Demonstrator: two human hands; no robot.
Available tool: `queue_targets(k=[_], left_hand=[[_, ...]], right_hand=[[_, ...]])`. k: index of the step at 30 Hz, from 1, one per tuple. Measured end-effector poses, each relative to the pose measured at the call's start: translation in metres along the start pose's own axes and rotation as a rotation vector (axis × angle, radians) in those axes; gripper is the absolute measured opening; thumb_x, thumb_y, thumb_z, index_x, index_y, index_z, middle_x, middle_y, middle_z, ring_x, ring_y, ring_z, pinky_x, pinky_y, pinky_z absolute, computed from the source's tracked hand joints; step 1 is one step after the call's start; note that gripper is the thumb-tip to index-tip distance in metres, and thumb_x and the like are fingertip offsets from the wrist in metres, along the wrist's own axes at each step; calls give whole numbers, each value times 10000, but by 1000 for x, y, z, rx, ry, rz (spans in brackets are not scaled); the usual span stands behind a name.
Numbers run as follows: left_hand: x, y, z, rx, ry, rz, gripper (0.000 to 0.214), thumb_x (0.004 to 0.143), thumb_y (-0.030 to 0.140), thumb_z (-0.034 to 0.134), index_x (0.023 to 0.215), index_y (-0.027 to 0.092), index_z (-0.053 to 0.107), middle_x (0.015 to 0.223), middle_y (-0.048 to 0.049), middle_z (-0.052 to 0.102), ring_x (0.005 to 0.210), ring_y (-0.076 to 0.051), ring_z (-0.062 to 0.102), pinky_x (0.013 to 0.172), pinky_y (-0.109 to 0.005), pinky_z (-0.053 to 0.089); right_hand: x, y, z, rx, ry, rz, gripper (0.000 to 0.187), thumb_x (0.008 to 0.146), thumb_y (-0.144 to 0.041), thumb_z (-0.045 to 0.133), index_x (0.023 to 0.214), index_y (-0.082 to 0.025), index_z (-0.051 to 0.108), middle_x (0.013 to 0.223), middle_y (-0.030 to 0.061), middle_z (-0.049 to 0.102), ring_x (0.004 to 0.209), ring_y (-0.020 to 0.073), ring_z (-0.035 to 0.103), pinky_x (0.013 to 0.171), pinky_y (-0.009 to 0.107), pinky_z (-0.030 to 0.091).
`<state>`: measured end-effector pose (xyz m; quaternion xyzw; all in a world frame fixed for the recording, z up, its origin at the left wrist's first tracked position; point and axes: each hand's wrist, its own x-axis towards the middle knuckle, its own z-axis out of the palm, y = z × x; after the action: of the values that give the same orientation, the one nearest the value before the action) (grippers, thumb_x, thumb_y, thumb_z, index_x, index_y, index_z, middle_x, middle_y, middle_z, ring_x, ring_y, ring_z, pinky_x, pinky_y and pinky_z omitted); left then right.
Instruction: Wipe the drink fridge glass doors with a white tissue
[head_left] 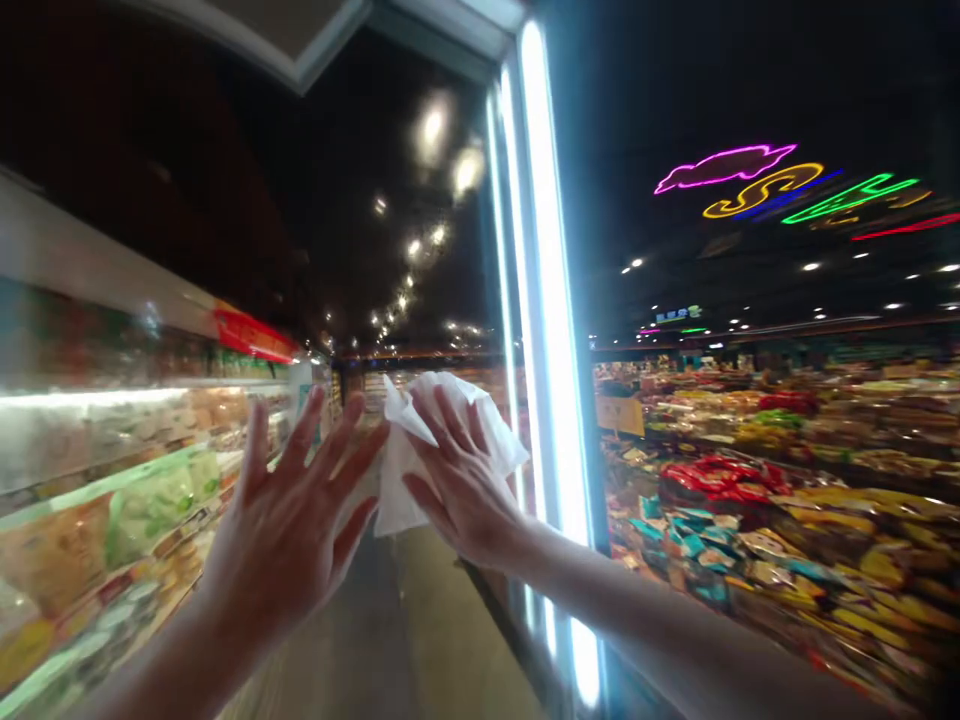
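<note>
My right hand lies flat on a crumpled white cloth and presses it against the glass door of a lit display case. The fingers are stretched over the cloth, which sticks out above and below them. My left hand is raised just left of it, open, with its fingers spread and nothing in it. I cannot tell whether its palm touches the glass. The door's edge carries a bright vertical light strip right beside my right hand.
Through the glass at the left are lit shelves of packaged food, and an aisle floor runs ahead. On the right, low displays hold piles of colourful packets. Neon signs hang from the dark ceiling.
</note>
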<state>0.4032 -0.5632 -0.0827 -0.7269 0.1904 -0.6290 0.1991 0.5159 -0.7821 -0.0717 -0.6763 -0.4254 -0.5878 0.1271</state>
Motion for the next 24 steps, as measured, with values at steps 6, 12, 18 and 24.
queue_targets(k=[6, 12, 18, 24], left_hand=[[-35, 28, 1, 19, -85, -91, 684, 967, 429, 561, 1594, 269, 337, 1712, -70, 272, 1621, -297, 61, 1303, -611, -57], [-105, 37, -18, 16, -171, -215, 792, 943, 427, 612, 1626, 323, 225, 1717, -39, 250, 1624, -266, 54, 1313, -593, -68], [-205, 47, -38, -3, -286, -224, 827, 933, 434, 627, 1630, 337, 192, 1712, -18, 249, 1626, -247, 6, 1322, -589, -56], [-283, 12, -74, -8, -363, -258, 837, 912, 398, 671, 1618, 376, 222, 1733, 28, 106, 1623, -268, -35, 1314, -607, -73]], right_hand=[[-29, -34, 17, 3, 142, 290, 633, 1087, -328, 339, 1671, -222, 118, 1709, 98, 291, 1624, 315, 20, 1273, 730, 49], [-82, -76, 37, 26, 51, 229, 610, 1060, -294, 413, 1640, -217, 243, 1698, 122, 311, 1622, 335, 58, 1256, 746, 120], [-182, -167, 85, 111, -27, 275, 494, 993, -275, 510, 1487, -268, 531, 1618, 124, 458, 1596, 398, 178, 1214, 795, 169], [-142, -251, 110, 119, -134, 335, 339, 1008, -271, 521, 1309, -214, 665, 1664, 122, 382, 1603, 355, 179, 1249, 730, 151]])
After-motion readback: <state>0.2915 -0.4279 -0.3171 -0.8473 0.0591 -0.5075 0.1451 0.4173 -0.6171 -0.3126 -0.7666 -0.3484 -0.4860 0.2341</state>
